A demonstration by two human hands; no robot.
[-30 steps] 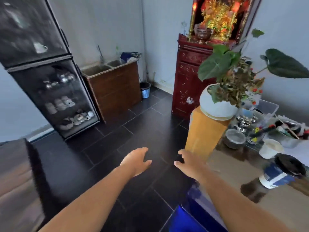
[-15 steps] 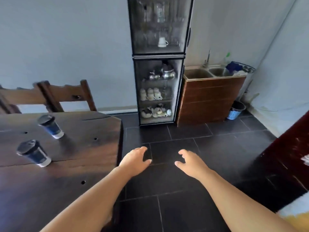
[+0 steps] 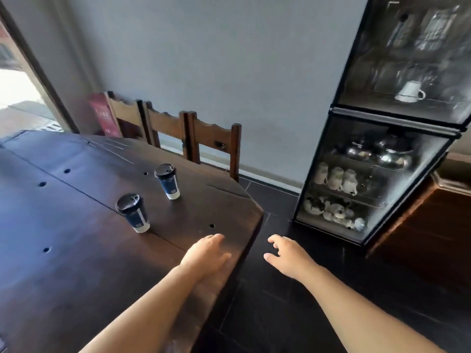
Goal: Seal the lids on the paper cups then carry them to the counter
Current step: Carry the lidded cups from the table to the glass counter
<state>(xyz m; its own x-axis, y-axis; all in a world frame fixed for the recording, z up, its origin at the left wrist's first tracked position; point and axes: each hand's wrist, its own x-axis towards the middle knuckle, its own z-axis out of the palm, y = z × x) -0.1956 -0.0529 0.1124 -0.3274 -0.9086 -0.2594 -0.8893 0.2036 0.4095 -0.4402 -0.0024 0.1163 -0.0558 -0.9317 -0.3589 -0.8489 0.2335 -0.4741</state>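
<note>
Two paper cups stand upright on the dark wooden table (image 3: 76,250), each closed with a black lid. The near cup (image 3: 135,215) is in front of the left hand (image 3: 206,256), to its left and farther away, not touching it. The far cup (image 3: 168,182) stands behind the near cup, a little to the right and farther from the hand, and the two cups are apart from each other.

The left hand is above the near right corner of the table, palm down, with the fingers loosely stretched and slightly spread. It holds nothing. Whether it touches the wood or only hovers over it, I cannot tell.

The right hand (image 3: 290,258) is beside the table, over the dark tiled floor (image 3: 293,314), to the right of the table edge. Its fingers are open and a little curved, and it is also empty. It is well apart from both cups.

Behind the table there are wooden chairs (image 3: 214,141) against the wall. At the right stands a glass cabinet (image 3: 377,174) with cups and metal pots on its shelves.
</note>
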